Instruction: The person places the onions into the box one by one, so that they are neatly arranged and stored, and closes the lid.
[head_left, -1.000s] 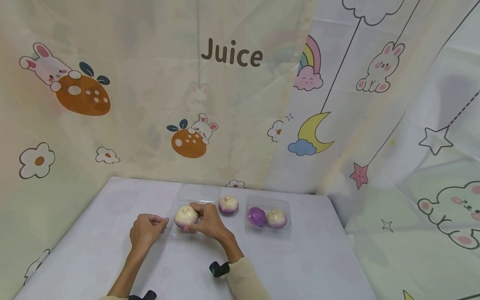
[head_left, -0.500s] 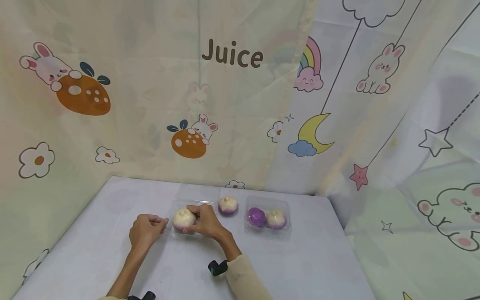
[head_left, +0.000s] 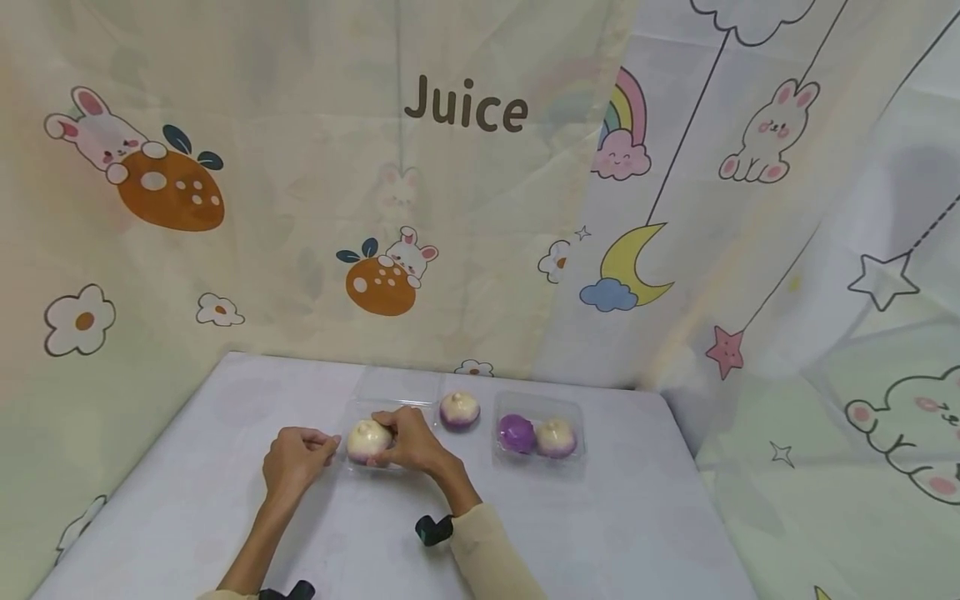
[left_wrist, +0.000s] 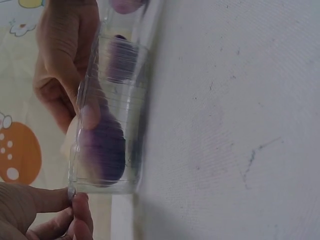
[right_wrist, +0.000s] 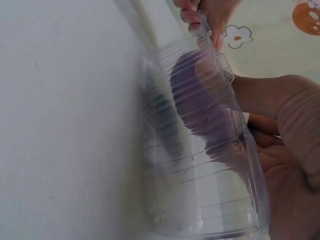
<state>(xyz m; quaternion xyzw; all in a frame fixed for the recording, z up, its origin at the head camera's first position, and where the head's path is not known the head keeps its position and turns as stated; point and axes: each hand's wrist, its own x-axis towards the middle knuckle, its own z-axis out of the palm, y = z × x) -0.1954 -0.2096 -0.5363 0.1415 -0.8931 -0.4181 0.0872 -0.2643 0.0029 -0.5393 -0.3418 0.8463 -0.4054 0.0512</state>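
A glossy cream-and-purple turnip (head_left: 366, 442), its pointed end up, is in my right hand (head_left: 416, 442), thumb on one side and fingers on the other. It sits low inside the left clear plastic box (right_wrist: 200, 210), whose lid (head_left: 397, 386) lies folded back behind. Through the box wall in the right wrist view, the turnip's purple underside (right_wrist: 190, 95) and my thumb show inside. My left hand (head_left: 292, 462) pinches the box's rim at its left end, thumb against fingertip, as the left wrist view shows. Part of the turnip is hidden behind my right fingers.
Just right of the lid, another turnip (head_left: 459, 411) stands on the white table (head_left: 600, 533). Farther right, a second clear box (head_left: 538, 471) holds a purple-side-up turnip (head_left: 517, 433) and a cream-side-up turnip (head_left: 556, 437). A printed curtain (head_left: 480, 200) hangs behind the table.
My right hand has moved slightly left and down with the turnip, which now sits lower in the box. My left hand has kept its place at the rim.
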